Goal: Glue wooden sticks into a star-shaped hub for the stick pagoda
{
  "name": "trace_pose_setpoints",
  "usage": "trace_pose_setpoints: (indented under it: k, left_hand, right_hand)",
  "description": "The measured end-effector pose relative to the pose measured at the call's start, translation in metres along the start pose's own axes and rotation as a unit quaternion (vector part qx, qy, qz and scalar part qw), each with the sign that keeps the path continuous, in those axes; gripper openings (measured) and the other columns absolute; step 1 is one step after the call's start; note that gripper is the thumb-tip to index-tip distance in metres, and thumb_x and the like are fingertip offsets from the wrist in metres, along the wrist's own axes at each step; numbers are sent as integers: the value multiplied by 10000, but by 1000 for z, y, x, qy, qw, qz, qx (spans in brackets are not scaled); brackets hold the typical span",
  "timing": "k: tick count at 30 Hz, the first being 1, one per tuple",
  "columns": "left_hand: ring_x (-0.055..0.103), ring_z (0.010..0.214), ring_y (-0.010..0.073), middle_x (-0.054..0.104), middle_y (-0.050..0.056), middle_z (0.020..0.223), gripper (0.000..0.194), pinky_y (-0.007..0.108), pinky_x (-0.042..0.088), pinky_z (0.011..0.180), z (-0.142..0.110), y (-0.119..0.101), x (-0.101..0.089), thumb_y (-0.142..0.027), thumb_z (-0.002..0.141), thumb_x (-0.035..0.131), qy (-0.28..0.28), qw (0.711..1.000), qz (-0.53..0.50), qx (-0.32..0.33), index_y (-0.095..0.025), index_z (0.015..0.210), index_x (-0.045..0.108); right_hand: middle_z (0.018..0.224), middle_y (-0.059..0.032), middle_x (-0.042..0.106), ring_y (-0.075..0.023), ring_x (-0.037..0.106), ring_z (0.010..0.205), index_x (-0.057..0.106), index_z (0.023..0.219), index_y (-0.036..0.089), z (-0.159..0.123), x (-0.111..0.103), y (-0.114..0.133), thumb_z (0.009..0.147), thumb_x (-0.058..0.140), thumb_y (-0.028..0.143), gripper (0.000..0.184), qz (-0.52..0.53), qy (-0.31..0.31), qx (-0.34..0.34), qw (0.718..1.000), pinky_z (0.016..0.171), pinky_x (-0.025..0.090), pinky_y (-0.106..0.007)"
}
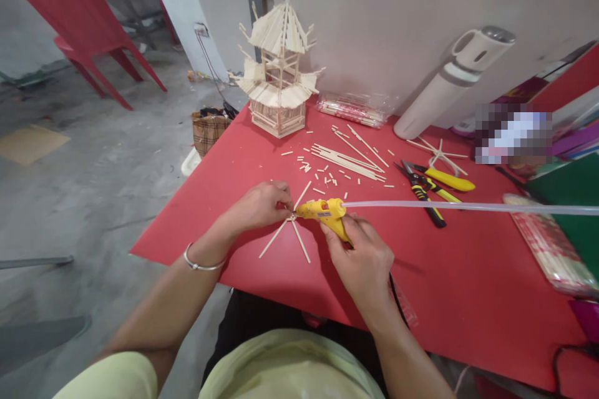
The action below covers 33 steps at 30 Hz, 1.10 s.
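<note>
My right hand (362,255) grips a yellow hot glue gun (330,212) by its handle, with a long clear glue stick (449,207) running out of its back to the right. The gun's nozzle meets the centre of a star of thin wooden sticks (300,242) on the red table. My left hand (264,204) is closed in a pinch at this centre, close to the nozzle. Its fingers cover part of the star, and what they pinch is hidden.
A stick-built pagoda (279,96) stands at the back. Loose sticks (349,162) and cut bits lie before it. To the right are pliers (423,193), a yellow-handled cutter (449,179), another stick star (438,153), a tall flask (440,96) and packed sticks (552,243) on the red table (468,299).
</note>
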State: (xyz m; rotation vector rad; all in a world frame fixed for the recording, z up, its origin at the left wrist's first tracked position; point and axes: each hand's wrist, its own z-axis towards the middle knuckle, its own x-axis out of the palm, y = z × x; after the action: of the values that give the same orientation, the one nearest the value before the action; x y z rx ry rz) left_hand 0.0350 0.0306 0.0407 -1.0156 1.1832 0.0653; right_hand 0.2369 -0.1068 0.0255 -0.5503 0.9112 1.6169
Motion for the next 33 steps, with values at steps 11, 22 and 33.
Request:
trace_pose_setpoints:
  k: [11,22,33]
  left_hand:
    - [511,633,88,601,13,794,159,238,386,624,-1,-1,1,-169,813,597,-20,1000,1,-21,-160,727,730]
    - [555,664,108,637,25,781,155,237,430,660,0,6,-3,-155,796,594,-37,998,-36,-20,-159,739,738]
    - [570,692,119,654,28,791,148,239,426,662,-2,6,-4,-130,777,590,-24,999,-36,-32,-155,739,730]
  right_hand:
    - [970,-82,757,-192,704,872,712,1085,179,-3,-3,-4,943,630,428,298,-7,-4,8,1000,752,492,-267]
    - [953,-92,747,-179,689,830,714,1049,164,-2,-3,-1,947,628,411,281,-2,5,-5,1000,729,483,-271]
    - [958,-88,749,-170,685,804,720,1039,171,-1,0,1,938,640,395,258,-6,1,-13,1000,715,485,-265]
